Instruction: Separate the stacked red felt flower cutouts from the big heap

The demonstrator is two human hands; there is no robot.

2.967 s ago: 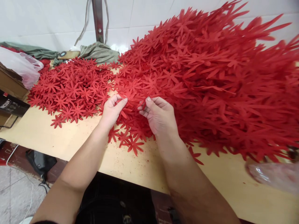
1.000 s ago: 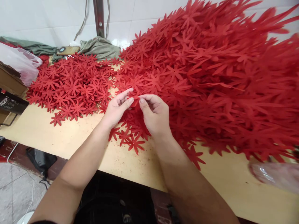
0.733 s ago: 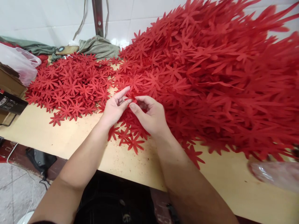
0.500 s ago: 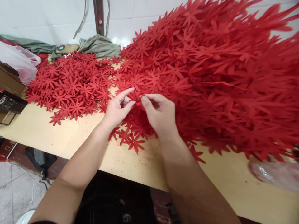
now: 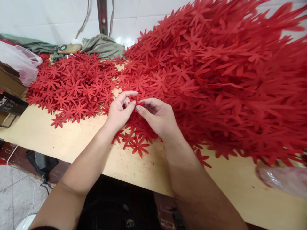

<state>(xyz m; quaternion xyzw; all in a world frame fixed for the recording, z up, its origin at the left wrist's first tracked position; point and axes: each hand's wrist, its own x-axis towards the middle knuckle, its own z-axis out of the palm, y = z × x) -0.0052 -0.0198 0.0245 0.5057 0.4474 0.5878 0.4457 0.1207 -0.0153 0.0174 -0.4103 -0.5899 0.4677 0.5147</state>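
Between my two hands is a small red flower-shaped cutout [image 5: 137,98], folded and partly hidden by the fingers. My left hand [image 5: 121,110] pinches it from the left with thumb and forefinger. From the other side, the thumb and forefinger of my right hand [image 5: 158,116] close on it too, close to the left fingertips. Directly behind and beneath the hands spreads a large heap of red flower cutouts [image 5: 211,80] with narrow petals. A lower pile of similar cutouts [image 5: 72,84] lies to the left, and a few loose ones [image 5: 138,146] rest just below the hands.
The wooden table [image 5: 83,137] carries both piles and small red specks. A white plastic bag [image 5: 20,60] and a dark printed box [image 5: 13,103] stand at the left edge. Grey-green cloth [image 5: 103,46] lies along the tiled wall. Clear plastic [image 5: 283,179] sits at the right.
My right hand has moved left, bringing its fingertips against those of my left hand. The cutout between them now looks more folded and less of it shows.
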